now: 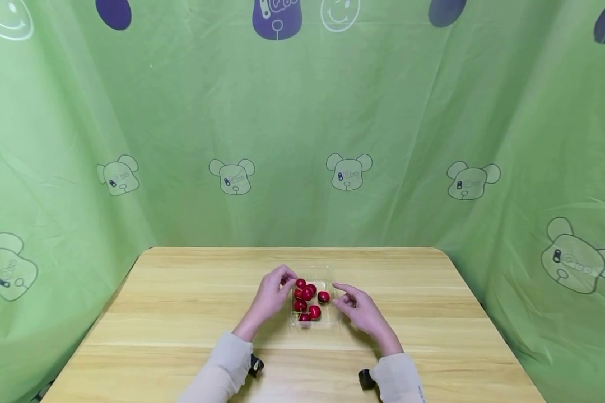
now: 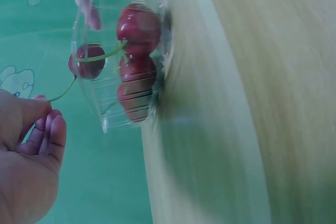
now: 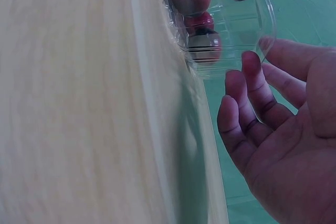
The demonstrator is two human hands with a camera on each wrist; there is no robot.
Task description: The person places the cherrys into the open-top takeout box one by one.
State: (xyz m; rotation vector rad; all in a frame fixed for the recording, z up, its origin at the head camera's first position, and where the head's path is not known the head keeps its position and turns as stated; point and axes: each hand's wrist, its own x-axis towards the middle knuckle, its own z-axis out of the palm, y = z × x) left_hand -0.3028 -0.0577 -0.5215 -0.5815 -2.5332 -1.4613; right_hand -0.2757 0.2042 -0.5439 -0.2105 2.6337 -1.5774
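A clear plastic container (image 1: 327,322) stands on the table with several dark red cherries (image 1: 315,312) in it. At its left rim, my left hand (image 1: 272,291) pinches the thin green stem (image 2: 64,92) of one cherry (image 2: 88,60) between thumb and finger. That cherry hangs higher than the cherries (image 2: 137,30) lying on the container floor. On the right side, my right hand (image 1: 360,310) touches the container's edge with its fingertips (image 3: 252,62); the fingers are loosely bent and no cherry is in them. Another cherry (image 1: 324,297) lies apart from the cluster, near the right hand.
The container sits toward the back of a light wooden table (image 1: 206,280). Green curtains (image 1: 292,112) printed with bear heads surround the table at the back and sides. Black wrist devices (image 1: 366,379) show below both sleeves.
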